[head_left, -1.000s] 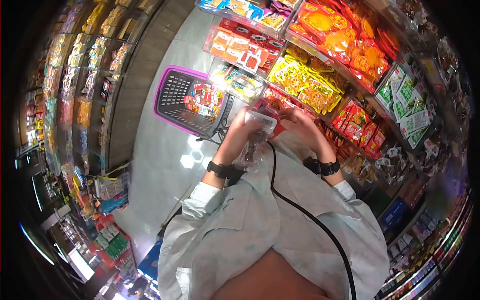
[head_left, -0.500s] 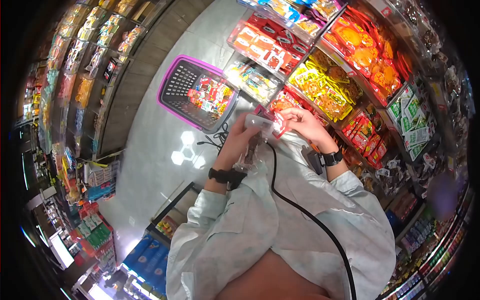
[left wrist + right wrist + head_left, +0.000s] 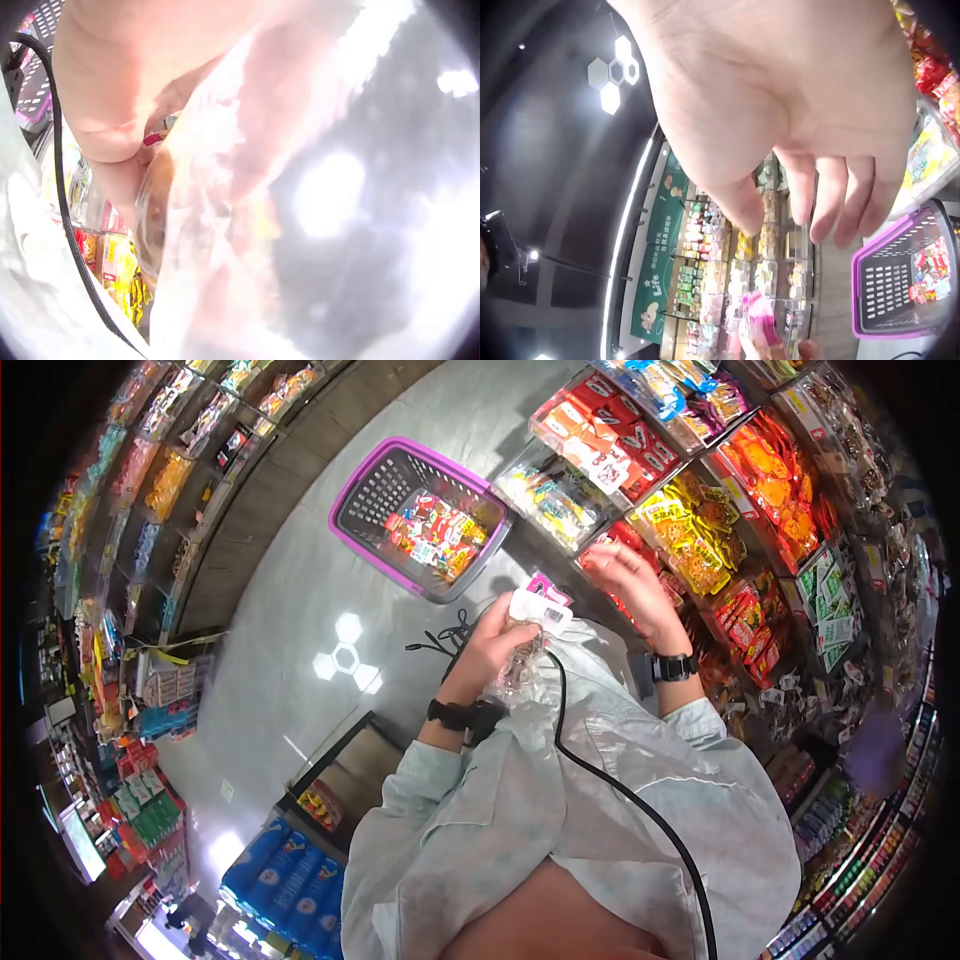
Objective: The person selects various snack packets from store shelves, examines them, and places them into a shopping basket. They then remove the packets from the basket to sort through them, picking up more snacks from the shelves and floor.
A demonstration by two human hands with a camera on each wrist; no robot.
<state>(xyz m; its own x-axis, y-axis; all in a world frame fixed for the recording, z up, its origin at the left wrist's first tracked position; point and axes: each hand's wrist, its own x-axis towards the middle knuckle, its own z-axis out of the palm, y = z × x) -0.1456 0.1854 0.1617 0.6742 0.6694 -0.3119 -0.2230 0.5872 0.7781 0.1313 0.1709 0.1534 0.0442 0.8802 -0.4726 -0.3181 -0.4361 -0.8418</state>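
Note:
Close to the front of the shirt, my left hand (image 3: 493,650) grips a clear plastic packet (image 3: 518,672) with a white barcoded label (image 3: 541,611). A pink packet (image 3: 549,589) sticks out beyond that label; the right wrist view shows it too. Glare washes out much of the left wrist view, where the left fingers (image 3: 105,112) press on clear wrapping. My right hand (image 3: 640,595) is beside the snack shelf, its fingers loosely extended with nothing between them. It overlaps a bin of red packets (image 3: 618,538) in the head view.
A grey basket with a purple rim (image 3: 345,510) stands on the floor, holding several colourful packets. Stepped bins hold yellow bags (image 3: 685,530) and red boxes (image 3: 605,430). A black cable (image 3: 625,790) runs down the shirt. Blue packs (image 3: 285,885) stand lower left.
My right hand held a red packet beside the left hand half a second ago; now it is apart, nearer the shelf, without that packet. The head view has shifted.

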